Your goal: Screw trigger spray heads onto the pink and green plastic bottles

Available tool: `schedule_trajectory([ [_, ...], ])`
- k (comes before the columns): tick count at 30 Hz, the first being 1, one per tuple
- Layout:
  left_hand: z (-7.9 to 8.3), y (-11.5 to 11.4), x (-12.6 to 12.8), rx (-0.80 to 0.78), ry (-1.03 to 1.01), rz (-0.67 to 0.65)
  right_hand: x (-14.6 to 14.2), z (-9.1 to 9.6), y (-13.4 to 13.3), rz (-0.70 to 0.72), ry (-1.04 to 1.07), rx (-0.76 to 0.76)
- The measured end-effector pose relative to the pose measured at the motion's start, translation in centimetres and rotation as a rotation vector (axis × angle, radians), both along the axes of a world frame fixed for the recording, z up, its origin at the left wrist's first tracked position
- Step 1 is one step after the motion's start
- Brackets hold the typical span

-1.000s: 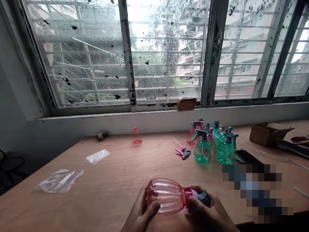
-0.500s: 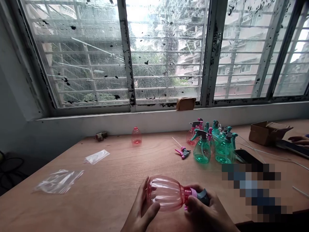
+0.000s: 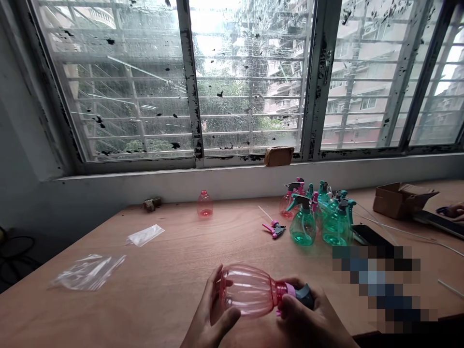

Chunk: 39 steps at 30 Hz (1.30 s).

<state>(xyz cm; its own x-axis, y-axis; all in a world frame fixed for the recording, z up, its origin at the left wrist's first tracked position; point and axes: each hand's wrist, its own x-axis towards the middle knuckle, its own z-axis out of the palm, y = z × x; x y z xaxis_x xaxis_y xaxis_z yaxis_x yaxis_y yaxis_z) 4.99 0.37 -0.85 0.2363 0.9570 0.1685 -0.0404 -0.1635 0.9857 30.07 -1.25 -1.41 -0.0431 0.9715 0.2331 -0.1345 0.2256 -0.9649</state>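
A clear pink spray bottle [image 3: 248,290] lies sideways in the air between my hands, low in the view. My left hand [image 3: 213,309] wraps its base end, thumb in front and fingers behind. At the neck, my right hand [image 3: 304,307] grips the spray head [image 3: 303,295], which is dark grey with a pink collar; part of it is hidden by the fingers. Beyond them on the table lies a loose pink and grey spray head [image 3: 276,229] with a thin white tube. Farther back stands a pink bottle [image 3: 205,205] without a spray head.
Several green and pink spray bottles [image 3: 302,227] stand grouped at the back right, near a dark phone [image 3: 371,235]. Clear plastic bags [image 3: 89,272] lie at left. An opened cardboard box [image 3: 395,200] and another person's hand [image 3: 455,210] are at far right.
My hands and the held bottle stay nearly in place. The other person's hand at the far right has shifted slightly.
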Motion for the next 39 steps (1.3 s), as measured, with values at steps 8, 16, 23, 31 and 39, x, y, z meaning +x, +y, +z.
schedule_trajectory([
  [8,-0.1,0.3,-0.2,0.036,0.029,-0.032,0.1,-0.5,0.2,-0.025,0.012,0.009],
  [16,-1.7,0.5,-0.1,0.1,-0.007,-0.124,-0.1,-0.7,0.3,-0.026,0.032,-0.011],
  [23,-1.3,0.3,0.0,0.141,0.024,-0.072,-0.2,-1.0,0.4,0.001,0.063,-0.038],
  [31,-0.3,0.3,0.1,-0.004,0.006,-0.07,-0.1,-0.6,0.2,-0.002,0.019,-0.009],
  [39,-0.2,0.0,-0.4,-0.047,0.028,-0.096,0.1,-0.8,0.4,-0.013,0.023,0.021],
])
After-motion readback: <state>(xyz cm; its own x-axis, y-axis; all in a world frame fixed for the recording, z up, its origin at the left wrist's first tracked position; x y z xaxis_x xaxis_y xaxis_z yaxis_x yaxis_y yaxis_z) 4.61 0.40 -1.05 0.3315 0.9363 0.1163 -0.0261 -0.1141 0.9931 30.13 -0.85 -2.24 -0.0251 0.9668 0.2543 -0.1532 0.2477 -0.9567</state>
